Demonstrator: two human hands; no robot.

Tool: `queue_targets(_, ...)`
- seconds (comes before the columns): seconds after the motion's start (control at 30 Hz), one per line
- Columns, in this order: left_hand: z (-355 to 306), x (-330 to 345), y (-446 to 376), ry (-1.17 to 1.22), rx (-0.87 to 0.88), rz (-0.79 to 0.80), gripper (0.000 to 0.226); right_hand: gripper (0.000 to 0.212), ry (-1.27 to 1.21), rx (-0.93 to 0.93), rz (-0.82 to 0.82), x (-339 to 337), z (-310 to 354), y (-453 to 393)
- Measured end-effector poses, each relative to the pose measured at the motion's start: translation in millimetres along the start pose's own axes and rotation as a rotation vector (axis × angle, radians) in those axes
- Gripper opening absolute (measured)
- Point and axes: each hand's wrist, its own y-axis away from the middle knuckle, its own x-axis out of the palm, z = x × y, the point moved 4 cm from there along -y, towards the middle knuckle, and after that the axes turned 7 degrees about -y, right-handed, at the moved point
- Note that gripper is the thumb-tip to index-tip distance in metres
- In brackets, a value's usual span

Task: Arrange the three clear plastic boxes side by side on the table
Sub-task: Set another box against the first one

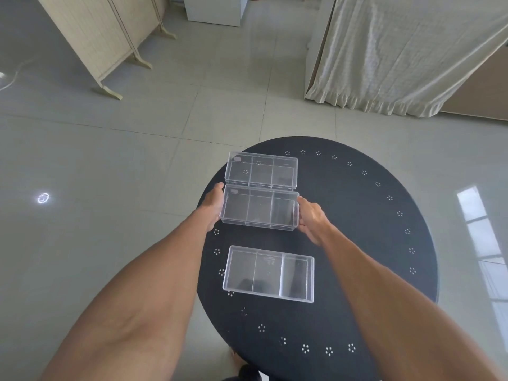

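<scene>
Three clear plastic boxes with inner dividers lie on a round black table [357,215]. The far box [261,169] rests near the table's back left edge. Just in front of it, touching or nearly touching, is the middle box [259,207]. My left hand [214,207] grips its left end and my right hand [312,215] grips its right end. Whether it rests on the table or is lifted slightly, I cannot tell. The near box [268,273] lies apart, closer to me, with a gap of bare table between it and the middle box.
The table has a ring of small white dot patterns near its rim. Its left edge runs close to the boxes. Beyond it is tiled floor, a folding screen [110,42] at the back left and a draped cloth [406,56] at the back right.
</scene>
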Motion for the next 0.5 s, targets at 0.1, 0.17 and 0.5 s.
queue_targets(0.1, -2.3, 0.5, -5.3, -0.011, 0.003, -0.03, 0.07, 0.061, -0.003, 0.0, -0.008, 0.4, 3.7, 0.4)
queue_targets(0.17, -3.2, 1.0, -7.5, -0.013, 0.006, -0.035, 0.068, 0.06, -0.014, -0.009, 0.0, 0.0, 4.9, 0.7)
queue_targets(0.5, -5.3, -1.5, -15.2, -0.05, 0.019, -0.075, 0.068, 0.067, 0.012, -0.013, -0.026, 1.9, 5.9, -6.2)
